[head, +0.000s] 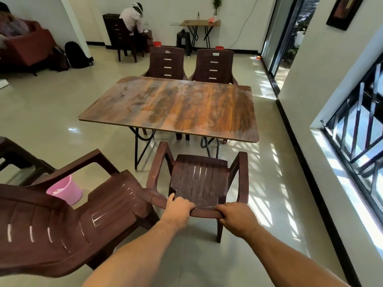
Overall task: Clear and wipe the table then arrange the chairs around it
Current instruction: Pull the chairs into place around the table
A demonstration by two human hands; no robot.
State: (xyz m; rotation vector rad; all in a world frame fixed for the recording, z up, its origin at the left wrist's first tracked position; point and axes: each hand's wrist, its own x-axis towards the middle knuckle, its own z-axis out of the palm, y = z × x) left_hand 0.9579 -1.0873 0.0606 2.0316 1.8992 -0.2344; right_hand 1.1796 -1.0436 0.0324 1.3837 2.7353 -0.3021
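L hand [178, 212], R hand [236, 219]: bare. Forearms [132, 251] bare w/ light hair, unsleeved to frame edge.

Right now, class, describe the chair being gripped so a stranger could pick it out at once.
Find the wood-grain table mid-room. Two brown plastic armchairs sit on its near side. Choose the armchair nearer the barred window: unlike its neighbour, the left hand and right hand grip its backrest.

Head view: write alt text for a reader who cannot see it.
A left hand and right hand grip the backrest top of a brown plastic armchair facing a wooden folding table. A far left chair and far right chair stand across it; a third chair and pink bucket sit left.
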